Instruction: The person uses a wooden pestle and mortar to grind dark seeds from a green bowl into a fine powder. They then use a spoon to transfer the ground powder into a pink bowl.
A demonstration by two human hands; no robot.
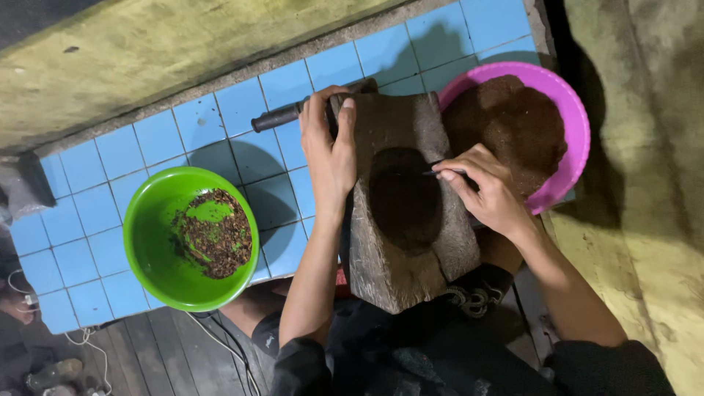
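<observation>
Stone, dark grey and rough-hewn: a thick grinding block (407, 198) sits at centre frame, its near end toward the person's lap, with a shallow dark hollow worn into its top face. Left hand (330, 147) is clamped over the block's upper left edge, fingers curled over the far rim, thumb on top. Right hand (488, 191) is closed in a pinch around a thin metal tool (444, 171), tip pointing into the hollow; what kind of tool it is cannot be told. Judgement: block looks heavy, rigid and coarse, unlikely to slip; best held by its thick side edges, as the left hand does, not by the hollow. Tool looks light and stiff. A dark cylindrical pestle (282, 115) lies on the tiles just above the left hand, partly hidden behind it. Right of the block, touching or nearly so, a pink basin (576, 117) holds a mound of brown ground material (510, 125). Lower left, well apart, a green bowl (147, 242) holds coarse dark bits with green flecks. All rest on a blue tiled surface (110, 154).
</observation>
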